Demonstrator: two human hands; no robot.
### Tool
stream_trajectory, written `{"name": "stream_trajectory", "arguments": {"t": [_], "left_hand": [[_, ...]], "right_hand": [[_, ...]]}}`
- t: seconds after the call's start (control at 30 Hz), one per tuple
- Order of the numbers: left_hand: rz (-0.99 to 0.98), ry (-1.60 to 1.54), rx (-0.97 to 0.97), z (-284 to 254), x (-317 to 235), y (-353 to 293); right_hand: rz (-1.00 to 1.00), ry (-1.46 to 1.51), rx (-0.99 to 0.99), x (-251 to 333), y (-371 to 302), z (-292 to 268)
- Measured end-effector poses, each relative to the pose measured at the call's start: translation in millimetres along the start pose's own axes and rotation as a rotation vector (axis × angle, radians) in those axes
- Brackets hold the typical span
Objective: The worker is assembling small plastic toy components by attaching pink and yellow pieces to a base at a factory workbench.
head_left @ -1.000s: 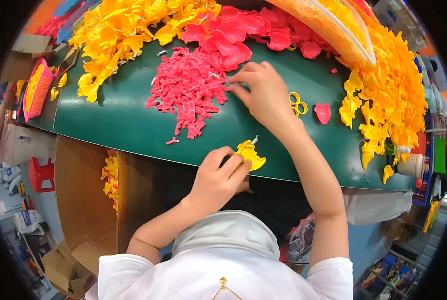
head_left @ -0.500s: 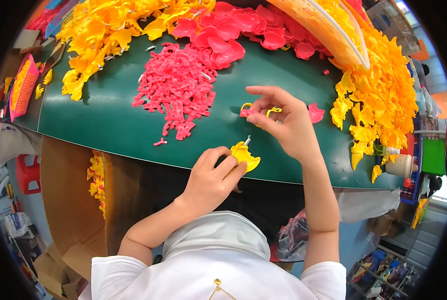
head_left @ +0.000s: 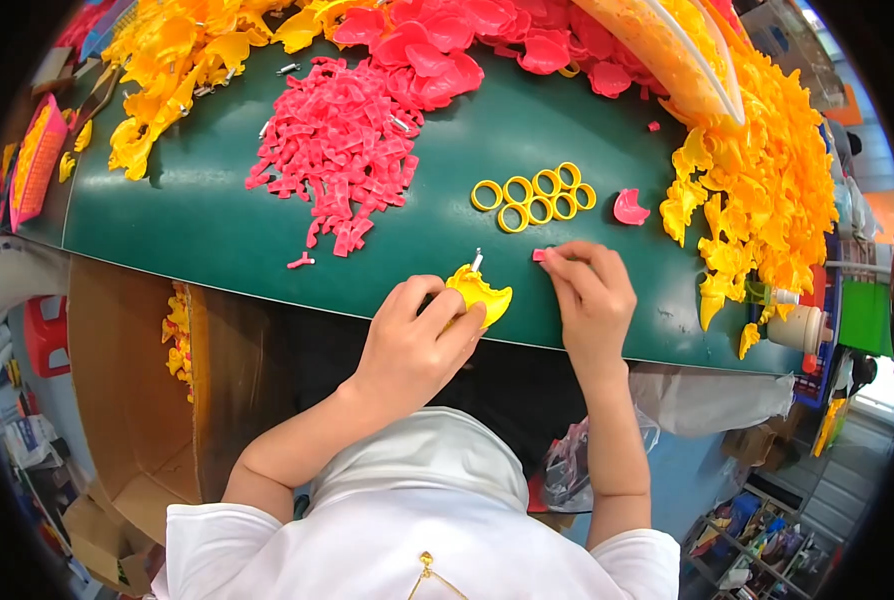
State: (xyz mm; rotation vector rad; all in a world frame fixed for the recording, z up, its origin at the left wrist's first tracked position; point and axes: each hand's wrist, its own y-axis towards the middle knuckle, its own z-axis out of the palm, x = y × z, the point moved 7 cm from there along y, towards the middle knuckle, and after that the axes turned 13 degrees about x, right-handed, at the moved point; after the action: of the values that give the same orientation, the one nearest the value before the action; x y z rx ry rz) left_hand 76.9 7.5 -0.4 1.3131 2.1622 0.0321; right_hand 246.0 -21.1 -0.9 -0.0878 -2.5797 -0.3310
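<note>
My left hand [head_left: 412, 340] is closed on a curved yellow plastic shell [head_left: 483, 290] near the table's front edge. From the shell's upper side sticks a small silver metal pin [head_left: 477, 260]. To its right, my right hand [head_left: 599, 295] pinches a small pink plastic piece [head_left: 540, 255] between thumb and fingertips, a little apart from the shell. Several yellow rings [head_left: 514, 231] lie in two touching rows on the table beyond that hand. Right of them rests a single curved pink shell [head_left: 629, 210].
A heap of small pink pieces [head_left: 337, 150] lies left of centre on the green table [head_left: 197, 220]. Pink shells [head_left: 437, 60] are piled at the back. Yellow shells form large piles on the left [head_left: 177, 70] and right [head_left: 767, 190]. A cardboard box [head_left: 127, 370] stands below the front edge.
My right hand has drawn back toward the front edge with the pink piece, uncovering the yellow rings. My left hand keeps its hold on the yellow shell. The view has shifted slightly.
</note>
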Motion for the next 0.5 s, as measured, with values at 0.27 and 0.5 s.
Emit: {"name": "stream_trajectory", "arguments": {"t": [0.27, 0.5], "left_hand": [[-0.009, 0.017, 0.028, 4, 0, -1], [-0.025, -0.054, 0.044, 3, 2, 3]], "right_hand": [[-0.021, 0.056, -0.048, 3, -8, -2], [0.345, 0.459, 0.4, -25, 6, 7]]}}
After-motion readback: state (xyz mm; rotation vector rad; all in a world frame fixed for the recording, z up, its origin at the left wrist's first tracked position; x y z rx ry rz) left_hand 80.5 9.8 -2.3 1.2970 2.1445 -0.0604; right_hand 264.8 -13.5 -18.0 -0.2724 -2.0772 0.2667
